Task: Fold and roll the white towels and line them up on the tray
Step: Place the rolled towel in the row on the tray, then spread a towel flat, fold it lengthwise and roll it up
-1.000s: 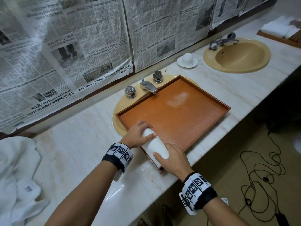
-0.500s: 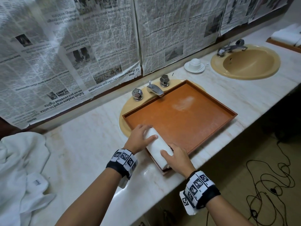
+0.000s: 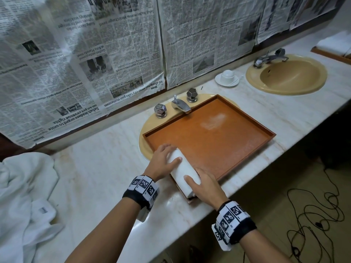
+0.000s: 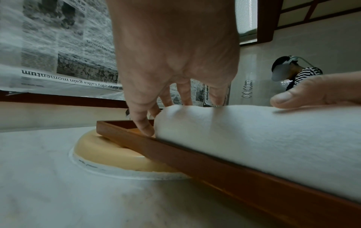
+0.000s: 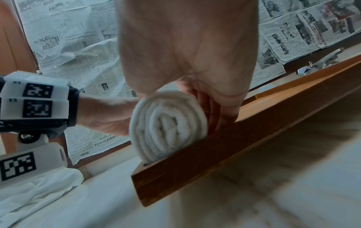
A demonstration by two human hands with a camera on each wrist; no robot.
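A rolled white towel (image 3: pixel 185 171) lies in the near-left corner of the brown wooden tray (image 3: pixel 209 141), along its left rim. My left hand (image 3: pixel 163 162) grips the roll's far end, fingers curled behind it and thumb on top. My right hand (image 3: pixel 207 186) holds the near end, thumb on top and fingers down the roll's right side. In the left wrist view my left hand's fingers (image 4: pixel 144 123) reach down between towel (image 4: pixel 254 138) and tray rim (image 4: pixel 215 166). The right wrist view shows the towel's spiral end (image 5: pixel 168 125) against the tray's corner (image 5: pixel 234 146).
A heap of unfolded white towels (image 3: pixel 24 196) lies on the marble counter at the left. The tray sits over a beige sink with a chrome tap (image 3: pixel 181 105). A cup on a saucer (image 3: pixel 227 77) and a second sink (image 3: pixel 286 74) are further right. Cables (image 3: pixel 313 215) lie on the floor.
Both hands have settled the roll lower and flatter into the tray's near-left corner. The grip is unchanged and the tray has not moved.
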